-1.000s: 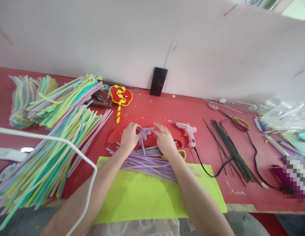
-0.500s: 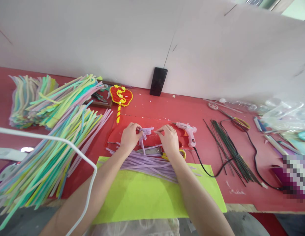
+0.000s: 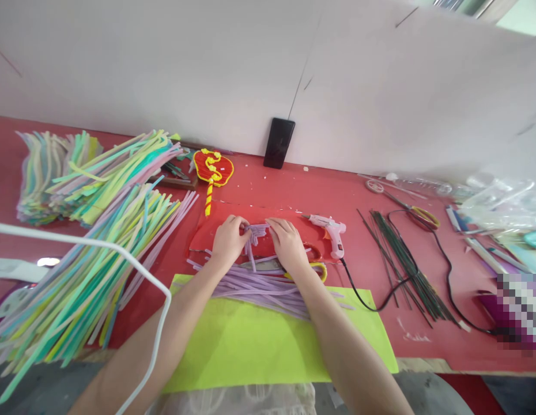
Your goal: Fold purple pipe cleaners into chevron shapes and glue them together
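Observation:
My left hand (image 3: 229, 239) pinches a small folded piece of lilac pipe cleaners (image 3: 258, 231) above a red sheet (image 3: 203, 236). One end of the piece hangs down. At its right end, my right hand (image 3: 289, 242) has thumb and fingers closed; the exact grip is partly hidden. Below my hands lies a pile of loose lilac pipe cleaners (image 3: 259, 293), partly on a lime-green sheet (image 3: 246, 346). Scissors with a yellow handle (image 3: 323, 271) lie under my right wrist, mostly covered.
A pink glue gun (image 3: 332, 230) with a black cord lies to the right, near green stems (image 3: 397, 259) and more scissors (image 3: 423, 218). Bundles of pastel pipe cleaners (image 3: 99, 265) fill the left. A red-and-yellow fan shape (image 3: 214, 168) and a phone (image 3: 279, 143) are behind. A white cable (image 3: 116, 249) crosses the left foreground.
My right hand has moved left, bringing its fingertips to the right end of the lilac piece. My left hand stays in place, holding it.

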`<act>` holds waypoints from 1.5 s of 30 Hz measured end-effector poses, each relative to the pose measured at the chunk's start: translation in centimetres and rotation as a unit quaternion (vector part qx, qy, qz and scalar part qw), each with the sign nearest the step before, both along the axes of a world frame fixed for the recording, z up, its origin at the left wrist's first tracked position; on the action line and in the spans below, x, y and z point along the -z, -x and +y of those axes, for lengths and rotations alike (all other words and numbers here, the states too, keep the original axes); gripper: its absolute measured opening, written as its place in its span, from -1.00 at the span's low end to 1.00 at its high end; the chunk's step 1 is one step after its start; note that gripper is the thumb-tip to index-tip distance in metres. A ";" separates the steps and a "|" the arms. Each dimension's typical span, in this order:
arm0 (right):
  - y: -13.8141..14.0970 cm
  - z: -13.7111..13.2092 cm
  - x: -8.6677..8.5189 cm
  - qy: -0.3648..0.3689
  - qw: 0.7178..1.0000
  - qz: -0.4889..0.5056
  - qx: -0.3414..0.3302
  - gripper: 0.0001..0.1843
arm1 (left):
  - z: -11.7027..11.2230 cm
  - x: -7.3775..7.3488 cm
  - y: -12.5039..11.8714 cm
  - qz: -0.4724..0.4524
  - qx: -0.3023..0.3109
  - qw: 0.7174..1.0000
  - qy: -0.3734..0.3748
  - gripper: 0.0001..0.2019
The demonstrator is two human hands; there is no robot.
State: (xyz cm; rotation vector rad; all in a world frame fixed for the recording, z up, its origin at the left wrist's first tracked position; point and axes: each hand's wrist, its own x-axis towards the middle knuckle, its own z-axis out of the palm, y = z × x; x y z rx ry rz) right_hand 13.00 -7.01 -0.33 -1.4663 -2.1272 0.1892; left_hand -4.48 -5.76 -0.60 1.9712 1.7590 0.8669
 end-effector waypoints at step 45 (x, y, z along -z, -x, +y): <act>0.0 0.0 0.5 0.046 0.995 -0.036 -0.086 -0.43 | -0.2 -0.2 0.0 0.003 0.005 1.000 -0.004 -0.93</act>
